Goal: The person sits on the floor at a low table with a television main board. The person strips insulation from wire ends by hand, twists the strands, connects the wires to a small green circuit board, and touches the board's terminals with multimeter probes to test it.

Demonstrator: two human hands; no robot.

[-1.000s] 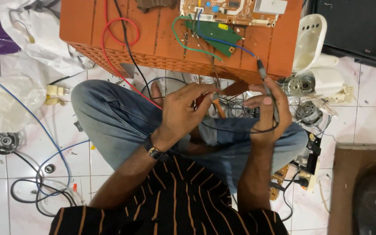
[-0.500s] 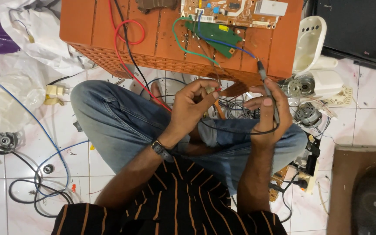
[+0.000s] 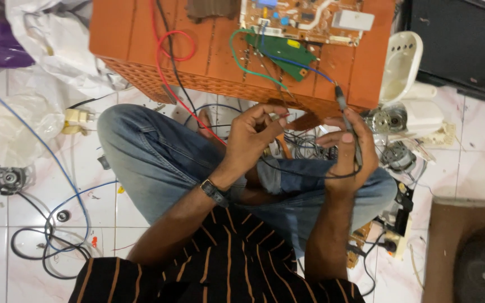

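Note:
I sit cross-legged on a tiled floor in front of an orange plastic crate [image 3: 141, 33]. My left hand [image 3: 254, 137] pinches a thin red probe tip near the crate's front edge, fingers closed on it. A dark probe handle [image 3: 348, 120] with a black lead stands upright in my right hand [image 3: 350, 154]. On the crate lie a brown circuit board [image 3: 304, 19] and a smaller green board [image 3: 280, 53], with red, green and blue wires running off them.
White appliance housing [image 3: 402, 73] and small motors [image 3: 385, 120] lie to the right. A plastic bag [image 3: 57, 39], a white plug [image 3: 77, 119], a small motor [image 3: 5, 178] and loose cables sit on the tiles at left. A power strip [image 3: 394, 235] is by my right knee.
My left hand has lifted slightly toward the crate edge with the red probe. My right hand stays about where it was, still gripping the dark probe.

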